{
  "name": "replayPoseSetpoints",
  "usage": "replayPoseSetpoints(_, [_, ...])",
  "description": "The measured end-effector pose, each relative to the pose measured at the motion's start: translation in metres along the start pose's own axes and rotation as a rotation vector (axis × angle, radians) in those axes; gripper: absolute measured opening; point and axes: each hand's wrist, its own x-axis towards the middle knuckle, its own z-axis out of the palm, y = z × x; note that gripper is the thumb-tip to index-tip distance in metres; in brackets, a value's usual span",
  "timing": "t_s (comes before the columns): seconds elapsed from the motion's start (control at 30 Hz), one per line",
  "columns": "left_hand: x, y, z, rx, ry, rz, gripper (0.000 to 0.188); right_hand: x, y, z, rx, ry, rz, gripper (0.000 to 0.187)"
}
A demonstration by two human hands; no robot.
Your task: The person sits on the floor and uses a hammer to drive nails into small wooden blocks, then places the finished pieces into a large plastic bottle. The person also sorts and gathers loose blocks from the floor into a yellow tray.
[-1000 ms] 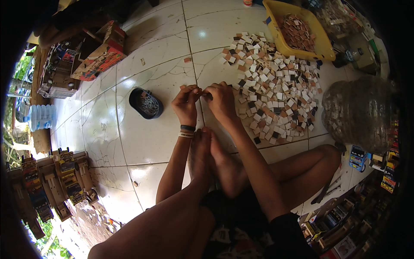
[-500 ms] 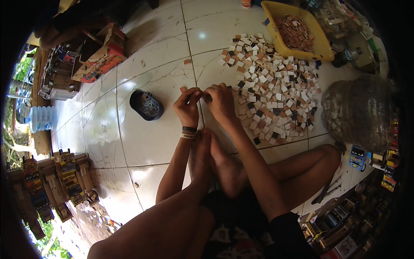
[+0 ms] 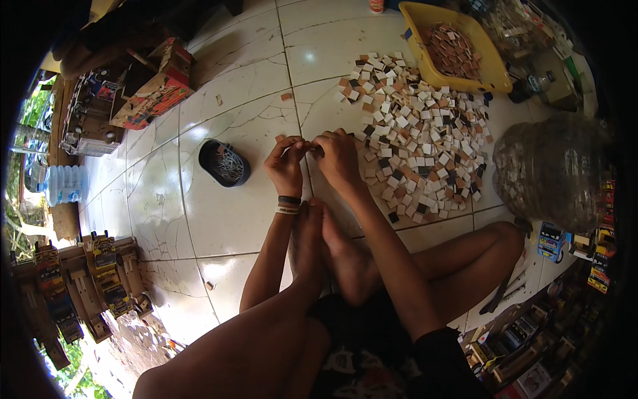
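Note:
My left hand [image 3: 286,166] and my right hand [image 3: 339,159] meet above the floor, just beyond my feet. Both are closed in a pinch, fingertips almost touching. Whatever sits between them is too small and too covered by the fingers to make out. To the right of my right hand spreads a heap of small square pieces [image 3: 425,139], white, tan, brown and black. Left of my left hand stands a dark oval container [image 3: 244,167] holding thin silvery metal pieces [image 3: 228,165], perhaps nails. A small brown square [image 3: 280,139] lies behind my left fingertips.
A yellow basin [image 3: 412,40] with reddish-brown squares stands beyond the heap. At right is a big clear plastic container [image 3: 548,176]. Wooden toy trucks [image 3: 100,279] line the left, others the lower right. A red painted wooden box [image 3: 156,93] sits at far left, near another person's arm [image 3: 93,50].
Both hands keep their pinch at nearly the same spot, with only slight finger movement. The whole view has shifted a little.

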Motion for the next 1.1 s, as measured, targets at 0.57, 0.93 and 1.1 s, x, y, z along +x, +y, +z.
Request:
replayPoseSetpoints(0.57, [-0.001, 0.002, 0.006, 0.557, 0.057, 0.158, 0.008, -0.002, 0.000, -0.006, 0.094, 0.028, -0.026, 0.023])
replayPoseSetpoints(0.93, [-0.001, 0.003, 0.008, 0.693, 0.046, 0.220, 0.010, -0.148, -0.034, -0.118, -0.138, -0.349, 0.473, 0.052])
replayPoseSetpoints(1.1, [0.000, 0.005, 0.008, 0.638, 0.034, 0.243, 0.011, -0.145, -0.046, -0.159, 0.294, -0.409, 0.630, 0.047])
